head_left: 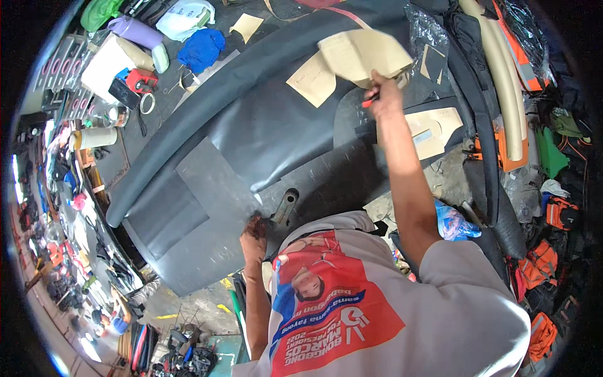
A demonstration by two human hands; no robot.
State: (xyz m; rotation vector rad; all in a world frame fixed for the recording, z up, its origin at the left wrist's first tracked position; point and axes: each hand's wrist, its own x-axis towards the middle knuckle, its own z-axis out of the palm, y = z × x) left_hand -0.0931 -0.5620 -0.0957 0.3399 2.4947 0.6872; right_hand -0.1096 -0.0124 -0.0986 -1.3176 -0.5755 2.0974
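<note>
My right hand (385, 97) is closed at the far side of the work surface, its thumb on the near edge of a tan paper pattern (358, 56). A small red thing (369, 102) sticks out of the same palm; its kind is hidden. Under and beside the raised pattern lies another tan piece (312, 80). My left hand (253, 239) rests near the front edge of the black sheet material (220, 182), its fingers dark and hard to make out. Close to it lies a dark metal tool with a round end (287, 204).
A long roll of black material (251, 78) curves across the back. Right of my arm lies a tan pattern with a cut-out (433, 133). Tan rolls (499, 75) stand at the right. Tape, a blue cloth (201, 50) and a purple bottle (135, 31) crowd the left back.
</note>
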